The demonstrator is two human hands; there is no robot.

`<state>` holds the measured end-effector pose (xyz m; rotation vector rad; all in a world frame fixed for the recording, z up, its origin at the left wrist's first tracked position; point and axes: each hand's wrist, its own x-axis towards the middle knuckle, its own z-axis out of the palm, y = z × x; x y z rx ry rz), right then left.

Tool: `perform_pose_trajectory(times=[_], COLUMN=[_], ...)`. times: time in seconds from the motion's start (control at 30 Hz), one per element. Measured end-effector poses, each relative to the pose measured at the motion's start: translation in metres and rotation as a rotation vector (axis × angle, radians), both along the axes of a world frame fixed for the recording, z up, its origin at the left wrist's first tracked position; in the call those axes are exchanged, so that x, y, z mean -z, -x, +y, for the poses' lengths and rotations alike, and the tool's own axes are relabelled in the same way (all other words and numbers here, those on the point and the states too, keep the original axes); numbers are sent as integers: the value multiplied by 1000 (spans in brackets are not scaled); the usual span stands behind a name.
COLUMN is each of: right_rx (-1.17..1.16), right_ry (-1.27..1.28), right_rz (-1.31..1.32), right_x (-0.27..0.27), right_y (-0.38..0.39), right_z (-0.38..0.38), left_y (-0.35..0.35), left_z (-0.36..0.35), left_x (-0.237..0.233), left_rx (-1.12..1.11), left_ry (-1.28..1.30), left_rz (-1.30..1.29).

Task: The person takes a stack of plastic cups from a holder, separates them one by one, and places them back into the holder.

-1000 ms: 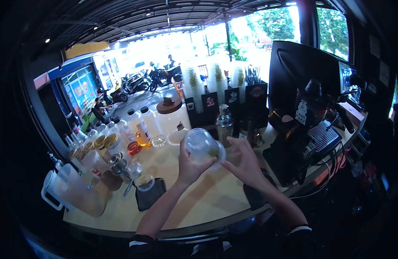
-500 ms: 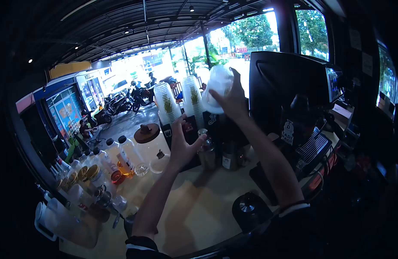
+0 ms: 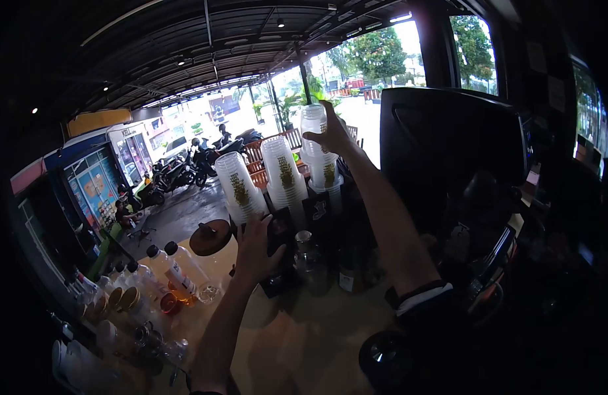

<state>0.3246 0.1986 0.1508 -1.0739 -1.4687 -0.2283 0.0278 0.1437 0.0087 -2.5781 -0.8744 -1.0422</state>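
Observation:
My right hand [image 3: 335, 135] is closed around a clear plastic cup [image 3: 311, 118], its thumb across the front and its fingers behind. The cup sits upside down over the right-hand stack of cups [image 3: 325, 172], which has a green print. My left hand [image 3: 254, 249] is open, fingers stretched upward, at the foot of the left cup stack [image 3: 235, 185]. Between the two hands stands the middle cup stack [image 3: 283, 171]. All three stacks rise from a dark holder [image 3: 317, 207]; my left hand overlaps part of its left side.
A wooden-lidded jar [image 3: 210, 237] and several bottles [image 3: 179, 273] stand on the counter [image 3: 284, 342] at left. Below the stacks are a glass bottle [image 3: 305, 247] and a labelled jar [image 3: 347, 280]. A large black machine [image 3: 449, 145] occupies the right side.
My right hand has brought the cup from a tilted position onto the right stack, now upright in line with it. My left hand has shifted left and down. The camera view has shifted too.

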Motion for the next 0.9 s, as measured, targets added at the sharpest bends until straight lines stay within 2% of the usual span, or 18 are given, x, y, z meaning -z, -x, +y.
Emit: perform_pose_trajectory(times=[0.07,0.27,0.33,0.5,0.8,0.9], right_rx=[39,137,140,289,237,174], right_ry=[-17,145,329,303,237,364], right_rz=[-96,-130,-81,-153,-245,-71], right_x=[7,21,25,37,37,29], right_y=[-6,-5,-4,10,6,10], right_z=[11,4,0,-13,-12,-16], left_y=[0,-1,-3,-4,-1,4], left_z=[-1,-1,-2,0,-4,-9], left_x=[0,0,-1,-2,-2,-5], left_rx=[-5,5,-1,4,38,14], left_ry=[17,25,34,1,-25,-8], left_rz=[6,-4,-7,-50,-64,-43])
